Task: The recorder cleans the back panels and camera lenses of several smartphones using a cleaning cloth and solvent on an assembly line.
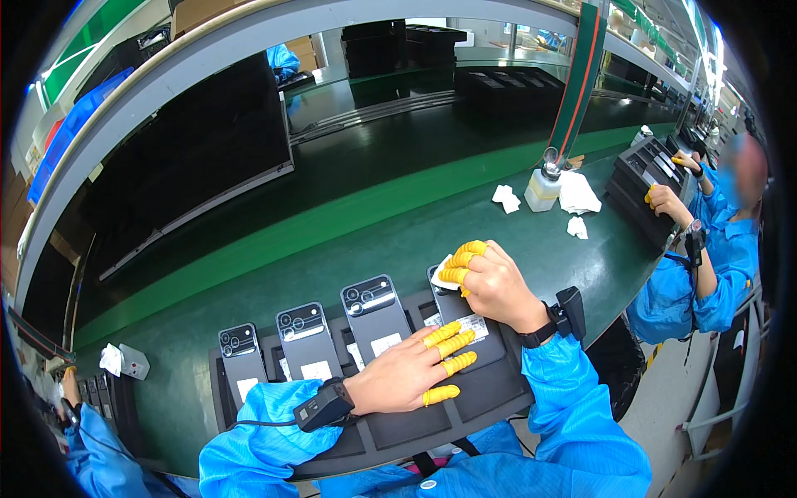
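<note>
A: What are the hands doing?

B: The person's right hand (502, 286) has a narrow pinch on a white wipe (446, 274), held against the far end of the rightmost phone (453, 310). The left hand (398, 375) is flat, fingers spread wide, grasping nothing; its fingertips lie over the near part of that phone. Both hands wear yellow finger covers (448, 344).

A: Where is that phone?

B: Camera side up, at the right end of a dark tray (490, 402) on a green table (465, 228). Three more phones (370, 299) lie in a row to its left, their camera ends far.

A: And around them?

B: Far right, a white bottle (543, 192) stands beside a pile of white cloths (579, 194). Farther right, a co-worker (726, 261) in blue has both hands at a black tray (635, 202). Near left sits a white container (134, 363).
</note>
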`<state>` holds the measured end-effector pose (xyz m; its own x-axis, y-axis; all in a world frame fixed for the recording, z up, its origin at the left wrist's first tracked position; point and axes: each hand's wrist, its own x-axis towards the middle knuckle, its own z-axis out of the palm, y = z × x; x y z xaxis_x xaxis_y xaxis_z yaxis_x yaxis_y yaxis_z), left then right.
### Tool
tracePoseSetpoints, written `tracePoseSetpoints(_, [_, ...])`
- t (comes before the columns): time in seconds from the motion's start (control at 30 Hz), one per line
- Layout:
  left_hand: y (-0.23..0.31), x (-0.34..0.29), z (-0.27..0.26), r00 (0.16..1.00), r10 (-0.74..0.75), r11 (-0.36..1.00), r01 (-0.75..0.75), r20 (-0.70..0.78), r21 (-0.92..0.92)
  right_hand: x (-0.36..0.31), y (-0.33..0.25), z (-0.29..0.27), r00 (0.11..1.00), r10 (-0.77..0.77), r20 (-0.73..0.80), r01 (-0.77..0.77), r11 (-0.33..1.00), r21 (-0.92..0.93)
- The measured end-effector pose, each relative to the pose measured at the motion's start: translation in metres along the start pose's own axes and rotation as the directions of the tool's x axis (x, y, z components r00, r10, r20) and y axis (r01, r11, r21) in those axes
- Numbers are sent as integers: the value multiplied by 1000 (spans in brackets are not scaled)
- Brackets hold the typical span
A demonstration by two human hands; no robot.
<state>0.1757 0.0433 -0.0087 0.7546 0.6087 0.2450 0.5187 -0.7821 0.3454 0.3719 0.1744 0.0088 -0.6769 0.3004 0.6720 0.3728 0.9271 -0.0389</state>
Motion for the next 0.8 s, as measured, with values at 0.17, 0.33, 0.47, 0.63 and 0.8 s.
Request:
tracePoseSetpoints(0.17, [0,0,0,1000,-1,1000,1,-3,-1,-2,3,4,1000,19,-24,-20,998,-51])
tracePoseSetpoints(0.33, [0,0,0,1000,-2,1000,2,2,-1,-2,4,5,995,59,-84,-65,995,-73])
tracePoseSetpoints(0.47, [0,0,1,1000,7,1000,-7,-9,0,-2,3,2,994,69,-82,-76,994,-77])
tracePoseSetpoints(0.63, [0,0,-1,1000,5,1000,-5,-7,-7,-2,0,-5,994,99,-47,-103,990,-93])
tracePoseSetpoints(0.8, [0,0,0,1000,7,1000,-7,-8,-15,-1,1,-11,996,64,-57,-68,995,-73])
